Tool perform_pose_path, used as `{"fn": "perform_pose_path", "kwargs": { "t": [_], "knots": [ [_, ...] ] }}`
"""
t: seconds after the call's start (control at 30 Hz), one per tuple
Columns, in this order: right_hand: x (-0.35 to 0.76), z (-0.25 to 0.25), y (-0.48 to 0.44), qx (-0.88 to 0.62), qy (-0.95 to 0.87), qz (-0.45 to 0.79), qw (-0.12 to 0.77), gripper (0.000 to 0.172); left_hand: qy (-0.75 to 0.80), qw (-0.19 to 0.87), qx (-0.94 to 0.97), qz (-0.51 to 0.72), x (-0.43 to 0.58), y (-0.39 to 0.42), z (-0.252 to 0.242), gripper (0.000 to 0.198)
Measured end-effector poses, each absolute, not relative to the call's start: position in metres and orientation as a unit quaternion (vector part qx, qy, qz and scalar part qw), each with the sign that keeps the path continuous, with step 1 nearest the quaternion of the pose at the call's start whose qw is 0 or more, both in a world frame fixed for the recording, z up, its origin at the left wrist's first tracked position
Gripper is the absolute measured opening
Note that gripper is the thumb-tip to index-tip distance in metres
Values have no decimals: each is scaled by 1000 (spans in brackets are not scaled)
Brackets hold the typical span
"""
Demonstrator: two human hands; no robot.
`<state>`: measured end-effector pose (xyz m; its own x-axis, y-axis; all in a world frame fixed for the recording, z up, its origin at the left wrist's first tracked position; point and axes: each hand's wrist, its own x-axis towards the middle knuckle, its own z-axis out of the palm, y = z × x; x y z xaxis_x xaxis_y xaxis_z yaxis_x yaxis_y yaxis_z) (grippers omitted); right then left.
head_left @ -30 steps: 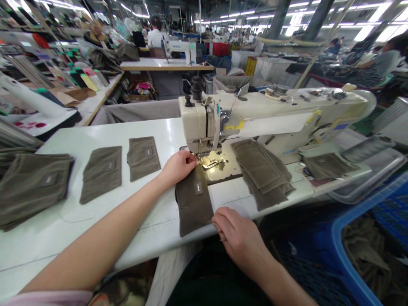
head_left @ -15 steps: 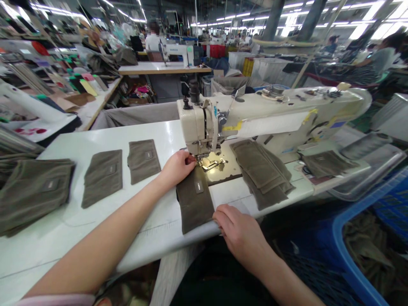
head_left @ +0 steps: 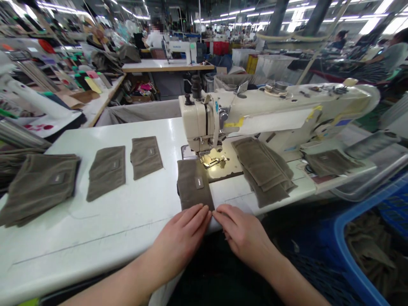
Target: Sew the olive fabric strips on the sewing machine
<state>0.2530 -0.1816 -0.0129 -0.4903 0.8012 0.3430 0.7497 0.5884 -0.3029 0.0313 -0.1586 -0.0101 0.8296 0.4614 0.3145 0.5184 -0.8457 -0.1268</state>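
Observation:
An olive-brown fabric piece (head_left: 189, 182) with a small label (head_left: 199, 182) lies flat on the white table, its far right corner at the presser foot of the sewing machine (head_left: 195, 121). My left hand (head_left: 183, 231) covers the near edge of the piece, fingers together and closed on it. Just beside it, my right hand (head_left: 244, 233) pinches the near right corner between thumb and fingers. The fingertips of both hands almost meet there. The thumb of my left hand is hidden.
Two labelled fabric pieces (head_left: 108, 172) (head_left: 145, 157) and a fabric stack (head_left: 41, 187) lie to the left. More fabric pieces (head_left: 263, 168) rest right of the needle plate. A blue basket (head_left: 339, 238) holding fabric stands at the lower right. People sit at other machines behind.
My left hand has come back from beside the needle to the near edge of the fabric piece, close to my right hand. The right hand keeps its pinch at the corner.

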Motion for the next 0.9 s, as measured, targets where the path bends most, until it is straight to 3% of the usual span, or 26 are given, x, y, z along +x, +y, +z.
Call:
{"fn": "perform_pose_path", "kwargs": {
  "t": [0.37, 0.6, 0.73, 0.9],
  "knots": [
    [247, -4, -167, -482, -849, 93, 195, 33, -243, 79, -955, -147, 34, -132, -8, 30],
    [289, 5, -147, -640, -695, -47, 324, 28, -246, 55, -958, -133, 34, -117, 2, 31],
    [332, 14, -132, -774, -568, -114, 254, 34, -242, 46, -961, -129, 35, -109, 5, 31],
    [362, 8, -121, -817, -539, -88, 184, 40, -243, 38, -960, -136, 33, -98, 5, 29]
  ]
}}
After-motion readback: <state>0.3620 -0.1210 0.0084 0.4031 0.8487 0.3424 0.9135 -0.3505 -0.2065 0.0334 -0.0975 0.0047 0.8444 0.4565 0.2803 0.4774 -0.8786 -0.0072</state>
